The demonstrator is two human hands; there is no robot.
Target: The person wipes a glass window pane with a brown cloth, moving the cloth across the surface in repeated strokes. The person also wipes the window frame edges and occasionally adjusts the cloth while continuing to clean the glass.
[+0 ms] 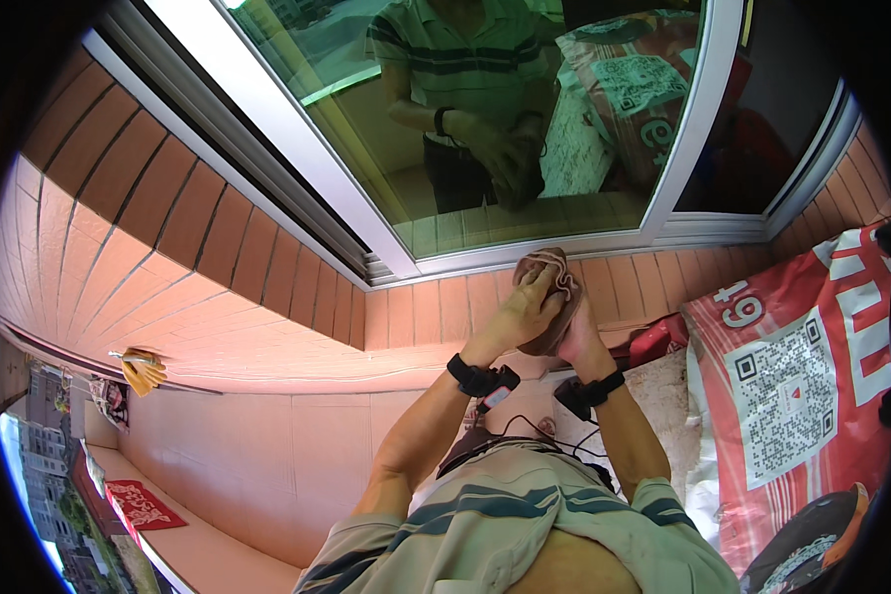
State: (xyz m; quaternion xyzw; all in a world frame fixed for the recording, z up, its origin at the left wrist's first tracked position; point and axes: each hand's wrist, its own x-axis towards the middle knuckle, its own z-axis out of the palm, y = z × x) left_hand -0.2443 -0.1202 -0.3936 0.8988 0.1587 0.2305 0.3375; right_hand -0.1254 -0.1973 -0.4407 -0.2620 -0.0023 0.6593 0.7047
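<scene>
A brown cloth (547, 335) with a pale pink edge is bunched between my two hands, just in front of the sliding window's lower frame. My left hand (526, 310) lies over it, fingers pressed into the folds. From the right side, my right hand (582, 330) grips the same cloth, its fingers mostly hidden behind it. Both are above the tiled windowsill (445, 306); whether the cloth touches the sill I cannot tell. Beyond stands the green-tinted window pane (520, 171), which reflects my torso and arms. Black straps with small devices circle both wrists.
A large red and white printed sheet or bag (713, 356), bearing writing and a printed code, fills the right side. Yellow gloves (142, 371) hang on the tiled wall (215, 327) at left. A red mat (145, 505) lies on the ledge at lower left. Cables hang at my waist.
</scene>
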